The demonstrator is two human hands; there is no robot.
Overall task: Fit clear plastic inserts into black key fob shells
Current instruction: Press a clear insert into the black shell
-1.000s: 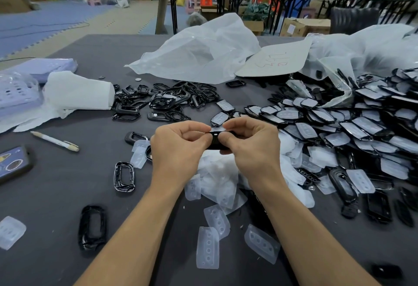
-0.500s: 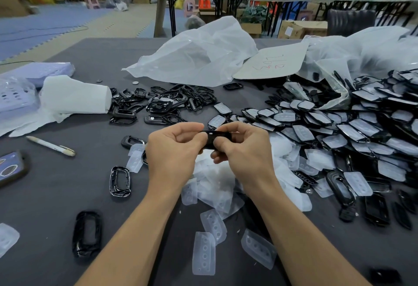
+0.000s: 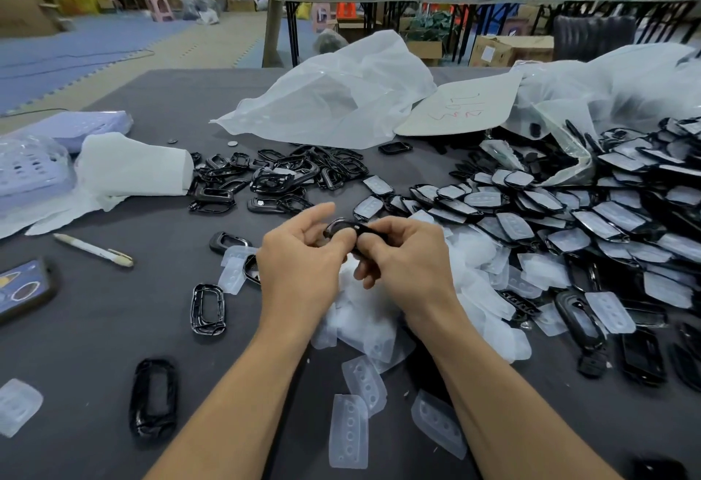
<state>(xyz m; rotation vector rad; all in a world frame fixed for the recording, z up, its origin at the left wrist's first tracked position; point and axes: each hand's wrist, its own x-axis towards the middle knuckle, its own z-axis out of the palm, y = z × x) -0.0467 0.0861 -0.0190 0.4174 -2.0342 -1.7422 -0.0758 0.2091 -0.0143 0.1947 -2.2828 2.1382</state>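
1. At the far left we find a phone lying near the edge of the grey table. A lilac tray stands behind it, and a white roll lies on its side just beside the tray.
2. A white pen lies nearer to us than the roll.
3. Right of the roll we see a heap of empty shells, with a few single ones scattered nearer to us.
4. The left hand grips one end of a black shell. Its thumb presses on the shell and its forefinger is loosely stretched above it. The other fingers are hidden.
5. The black shell is held in the air between both hands, above the middle of the table. We cannot tell whether an insert sits in it.
6. The right hand pinches the shell's other end, its fingers curled round it.
7. Under the hands lies a heap of clear inserts, with some loose ones between the forearms.
8. Behind the hands we see a crumpled plastic bag. A cardboard sheet with red writing lies just to its right.
9. At the right, a large pile of fitted shells spreads to the edge of the view.
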